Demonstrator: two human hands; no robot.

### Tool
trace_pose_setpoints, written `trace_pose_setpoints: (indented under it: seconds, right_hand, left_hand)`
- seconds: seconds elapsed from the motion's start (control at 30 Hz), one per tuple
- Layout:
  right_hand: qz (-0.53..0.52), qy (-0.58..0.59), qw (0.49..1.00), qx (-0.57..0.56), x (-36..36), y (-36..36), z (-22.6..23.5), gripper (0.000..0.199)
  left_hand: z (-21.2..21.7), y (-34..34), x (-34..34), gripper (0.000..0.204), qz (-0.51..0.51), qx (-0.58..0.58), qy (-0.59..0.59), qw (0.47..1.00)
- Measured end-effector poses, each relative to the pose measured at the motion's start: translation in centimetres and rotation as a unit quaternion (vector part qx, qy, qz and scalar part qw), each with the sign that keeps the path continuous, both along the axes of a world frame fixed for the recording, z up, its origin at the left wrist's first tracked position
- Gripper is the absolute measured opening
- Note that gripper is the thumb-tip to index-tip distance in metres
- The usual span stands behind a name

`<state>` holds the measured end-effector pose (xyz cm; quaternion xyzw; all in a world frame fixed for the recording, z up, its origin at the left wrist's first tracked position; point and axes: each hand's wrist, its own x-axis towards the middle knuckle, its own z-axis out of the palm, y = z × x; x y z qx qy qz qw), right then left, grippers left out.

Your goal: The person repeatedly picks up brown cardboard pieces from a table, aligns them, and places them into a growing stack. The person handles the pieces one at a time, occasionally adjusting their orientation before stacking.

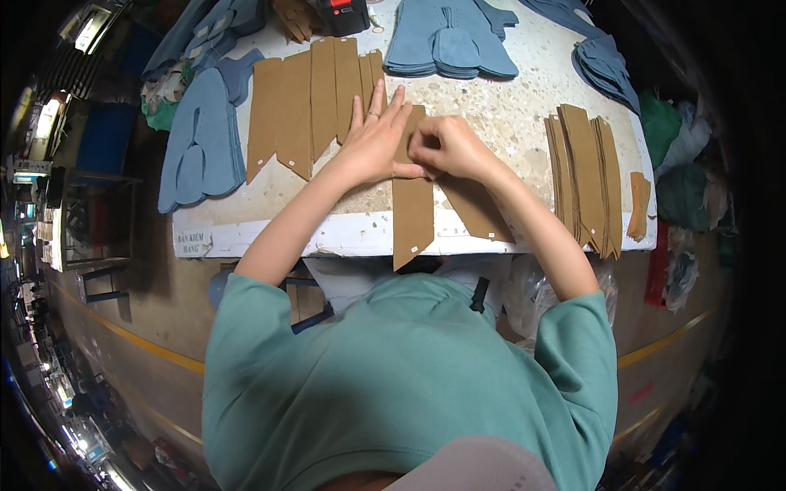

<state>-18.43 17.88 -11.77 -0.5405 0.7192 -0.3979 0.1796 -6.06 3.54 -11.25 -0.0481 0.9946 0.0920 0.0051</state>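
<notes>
In front of me a long brown strip with a pointed near end [413, 213] lies on the table, its tip reaching past the near edge. My left hand [375, 146] rests on this strip and just left of it, fingers spread, thumb across the strip. Beside it, my right hand [450, 147] is closed, its fingers curled together at the strip's right edge. What those fingers pinch, if anything, is hidden. A second brown piece [475, 211] lies slanted under my right wrist. Small white labels show near the tips of the pieces.
Several brown strips [295, 106] lie side by side at the left, and bundled ones [583, 176] at the right beside a small orange-brown stack [639, 204]. Blue-grey cut pieces [450, 41] are stacked at the back, with another stack [196, 143] at the left. A black-and-red device [342, 15] stands behind.
</notes>
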Motion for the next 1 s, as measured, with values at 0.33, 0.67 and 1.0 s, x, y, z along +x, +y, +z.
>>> trace_pose_setpoints:
  seconds: [0.33, 0.67, 1.0]
  right_hand:
    - [-0.041, 0.030, 0.999, -0.013, -1.1, 0.1, 0.3, 0.010]
    - [-0.118, 0.090, 0.987, -0.056, -1.5, -0.9, -0.3, 0.015]
    - [-0.103, -0.078, 0.991, 0.039, -0.7, 0.8, -0.2, 0.012]
  left_hand:
    - [-0.4, -0.1, 0.2, 0.118, 0.005, 0.002, 0.034, 0.999]
    - [-0.7, 0.1, 0.3, 0.117, 0.008, -0.007, 0.066, 0.998]
    - [-0.8, 0.0, 0.1, 0.058, 0.013, -0.021, 0.112, 0.993]
